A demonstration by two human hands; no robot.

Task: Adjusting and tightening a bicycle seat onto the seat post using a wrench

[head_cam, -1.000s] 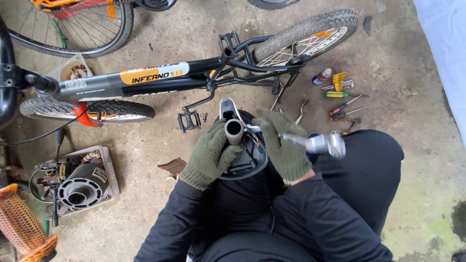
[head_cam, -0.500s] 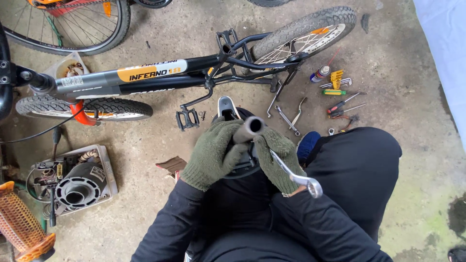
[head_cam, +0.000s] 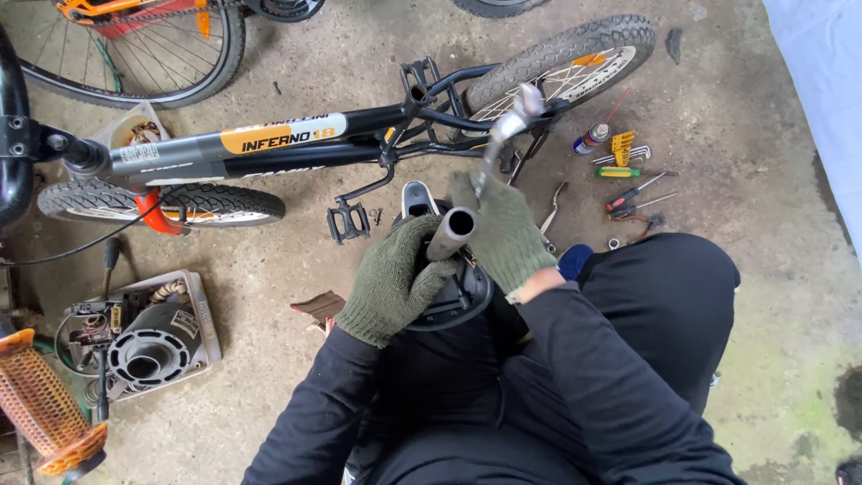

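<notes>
In the head view, a black saddle [head_cam: 453, 287] rests on the person's lap, its grey post [head_cam: 451, 233] pointing up toward the camera, open end showing. The left hand [head_cam: 391, 283], in a green knit glove, is curled around the saddle's left side, its fingers wrapped just below the post and touching it. The right hand [head_cam: 505, 235], gloved the same, is closed around the handle of a wrench [head_cam: 503, 135] just right of the post; the wrench slants up and away from the saddle, its bright head over the bike's rear wheel [head_cam: 561, 67]. Where the wrench's lower end meets the saddle is hidden by the right glove. The saddle thus sits between the two hands, both touching it or its fittings. Beyond the saddle lies a bike [head_cam: 269, 144] on its side on the concrete floor, a pedal [head_cam: 347, 220] just left of the saddle's nose. Right of the saddle lie a spray can [head_cam: 593, 137], yellow hex keys [head_cam: 622, 146] and screwdrivers [head_cam: 637, 189]. Well left of the saddle sits a grey motor part [head_cam: 144, 337] on a tray.
</notes>
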